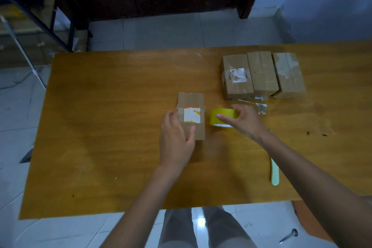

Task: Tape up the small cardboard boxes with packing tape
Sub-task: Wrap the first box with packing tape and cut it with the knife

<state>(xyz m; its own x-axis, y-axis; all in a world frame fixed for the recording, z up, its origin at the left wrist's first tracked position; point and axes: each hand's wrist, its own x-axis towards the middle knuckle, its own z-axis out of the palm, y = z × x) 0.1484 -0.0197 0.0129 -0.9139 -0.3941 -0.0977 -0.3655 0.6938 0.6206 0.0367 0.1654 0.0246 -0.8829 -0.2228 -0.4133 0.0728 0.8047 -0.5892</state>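
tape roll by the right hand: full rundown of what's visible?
The tape roll is yellow with a pale lower edge and sits on the wooden table, just right of the labelled cardboard box, apart from it. The right hand curls over its top and far side, thumb in front. Its core is hidden.

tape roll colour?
Yellow tape roll, white inner edge showing; right hand on it. Head view.

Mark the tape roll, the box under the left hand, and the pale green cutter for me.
tape roll (pixel 218 117), head view, yellow outer side wall
box (pixel 191 102), head view, bare cardboard top above the label
pale green cutter (pixel 274 175), head view, handle
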